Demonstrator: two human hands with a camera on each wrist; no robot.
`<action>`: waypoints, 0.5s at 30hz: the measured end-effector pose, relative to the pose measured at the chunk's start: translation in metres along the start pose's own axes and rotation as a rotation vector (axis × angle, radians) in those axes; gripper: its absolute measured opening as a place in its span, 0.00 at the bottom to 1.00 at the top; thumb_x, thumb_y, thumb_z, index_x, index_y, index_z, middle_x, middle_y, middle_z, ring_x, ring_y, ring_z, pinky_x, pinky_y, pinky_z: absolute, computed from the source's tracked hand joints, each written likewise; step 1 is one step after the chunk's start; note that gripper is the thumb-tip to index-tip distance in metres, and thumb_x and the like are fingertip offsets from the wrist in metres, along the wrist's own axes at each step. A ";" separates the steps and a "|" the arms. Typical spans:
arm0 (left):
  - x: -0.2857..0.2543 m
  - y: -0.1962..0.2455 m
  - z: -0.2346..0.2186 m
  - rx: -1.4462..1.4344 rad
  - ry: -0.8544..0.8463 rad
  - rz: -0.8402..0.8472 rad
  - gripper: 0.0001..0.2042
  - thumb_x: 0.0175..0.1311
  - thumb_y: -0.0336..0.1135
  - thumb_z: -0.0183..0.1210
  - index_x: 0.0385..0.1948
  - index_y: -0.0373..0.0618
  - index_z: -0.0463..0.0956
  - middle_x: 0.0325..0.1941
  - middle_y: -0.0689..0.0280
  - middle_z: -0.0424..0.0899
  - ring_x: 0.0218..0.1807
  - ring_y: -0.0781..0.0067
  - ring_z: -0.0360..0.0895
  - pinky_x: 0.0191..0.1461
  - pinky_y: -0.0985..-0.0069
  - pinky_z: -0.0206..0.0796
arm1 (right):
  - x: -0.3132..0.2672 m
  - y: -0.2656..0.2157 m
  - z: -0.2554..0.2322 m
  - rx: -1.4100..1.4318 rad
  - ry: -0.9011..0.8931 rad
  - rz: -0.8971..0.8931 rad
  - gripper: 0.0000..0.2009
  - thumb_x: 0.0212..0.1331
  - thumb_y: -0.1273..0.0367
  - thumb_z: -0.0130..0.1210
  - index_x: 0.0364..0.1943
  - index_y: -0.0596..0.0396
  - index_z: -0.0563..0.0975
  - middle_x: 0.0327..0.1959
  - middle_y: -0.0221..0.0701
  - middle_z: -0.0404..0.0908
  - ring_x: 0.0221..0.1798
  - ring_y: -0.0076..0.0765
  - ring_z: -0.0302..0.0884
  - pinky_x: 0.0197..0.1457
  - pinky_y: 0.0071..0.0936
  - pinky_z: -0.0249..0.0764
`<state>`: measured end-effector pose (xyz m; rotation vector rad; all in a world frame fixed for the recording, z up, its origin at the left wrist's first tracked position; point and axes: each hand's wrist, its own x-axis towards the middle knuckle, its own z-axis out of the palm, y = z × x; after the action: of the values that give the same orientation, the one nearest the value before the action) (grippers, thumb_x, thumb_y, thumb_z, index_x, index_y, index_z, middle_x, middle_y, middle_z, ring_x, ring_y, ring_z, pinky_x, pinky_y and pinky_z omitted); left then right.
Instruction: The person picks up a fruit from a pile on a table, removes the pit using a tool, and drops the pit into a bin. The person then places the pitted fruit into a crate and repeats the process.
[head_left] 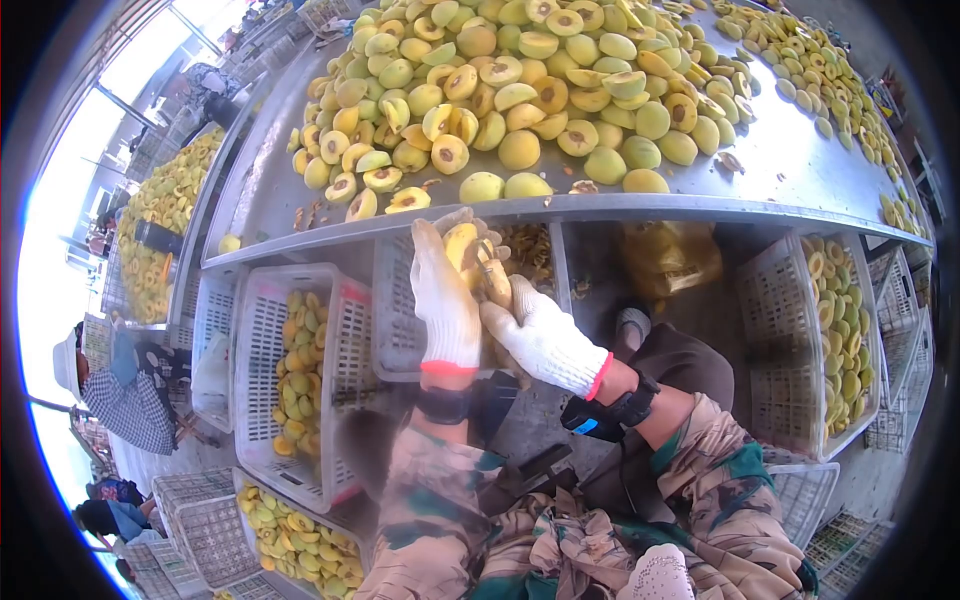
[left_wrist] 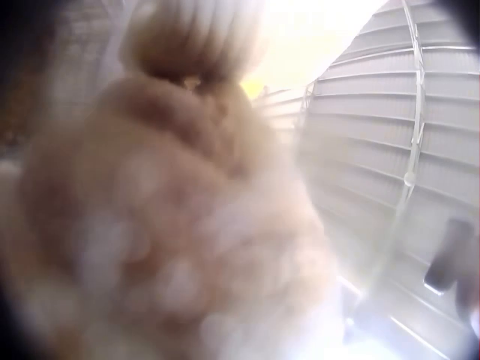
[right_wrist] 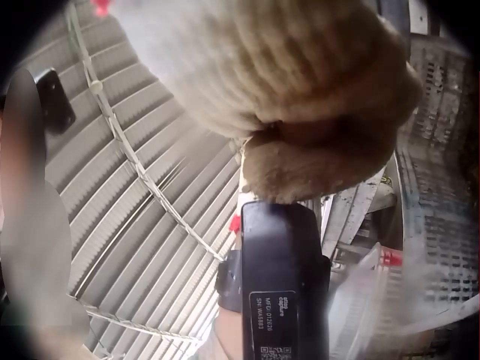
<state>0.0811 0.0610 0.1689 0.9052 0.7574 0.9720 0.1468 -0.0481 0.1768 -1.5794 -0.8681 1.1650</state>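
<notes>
Both hands wear white knitted gloves with red cuffs, stained tan at the fingers. In the head view, the left hand (head_left: 443,300) holds a yellow stone fruit (head_left: 460,246), just past the table's front edge. Close against it, the right hand (head_left: 540,340) grips a small pitting tool with a tan handle (head_left: 496,284) and a curved metal end that meets the fruit. The left wrist view is mostly a blurred glove (left_wrist: 180,225). Curled fingers of the right glove (right_wrist: 315,82) fill the top of the right wrist view, hiding the tool.
A metal table (head_left: 270,205) bears a large heap of whole and halved yellow-green fruit (head_left: 520,95). Below it stand plastic crates with fruit, one at left (head_left: 262,370) and one at right (head_left: 785,360). A yellow bag (head_left: 670,258) lies under the table. Another person (head_left: 130,390) sits at far left.
</notes>
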 end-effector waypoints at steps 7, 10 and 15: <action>-0.006 0.019 -0.006 0.104 0.034 -0.071 0.27 0.78 0.54 0.35 0.46 0.38 0.76 0.36 0.56 0.82 0.34 0.62 0.82 0.37 0.68 0.78 | -0.006 -0.007 -0.001 0.165 -0.160 0.074 0.16 0.70 0.60 0.50 0.49 0.60 0.67 0.20 0.31 0.75 0.14 0.26 0.72 0.18 0.24 0.71; -0.010 0.014 -0.004 0.207 0.069 0.039 0.27 0.79 0.53 0.35 0.46 0.37 0.76 0.37 0.56 0.82 0.35 0.63 0.82 0.38 0.69 0.79 | -0.003 -0.003 0.005 0.084 -0.101 0.050 0.18 0.67 0.61 0.50 0.53 0.60 0.70 0.30 0.37 0.79 0.26 0.29 0.79 0.30 0.29 0.76; -0.011 0.001 -0.010 0.243 0.089 0.140 0.26 0.80 0.51 0.34 0.48 0.37 0.75 0.40 0.56 0.81 0.38 0.65 0.82 0.41 0.71 0.81 | -0.001 0.005 0.003 0.115 -0.167 0.092 0.21 0.65 0.58 0.51 0.56 0.58 0.72 0.42 0.44 0.84 0.40 0.41 0.85 0.44 0.37 0.80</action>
<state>0.0682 0.0546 0.1672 1.1439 0.9112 1.0637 0.1439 -0.0500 0.1718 -1.4569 -0.8274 1.4033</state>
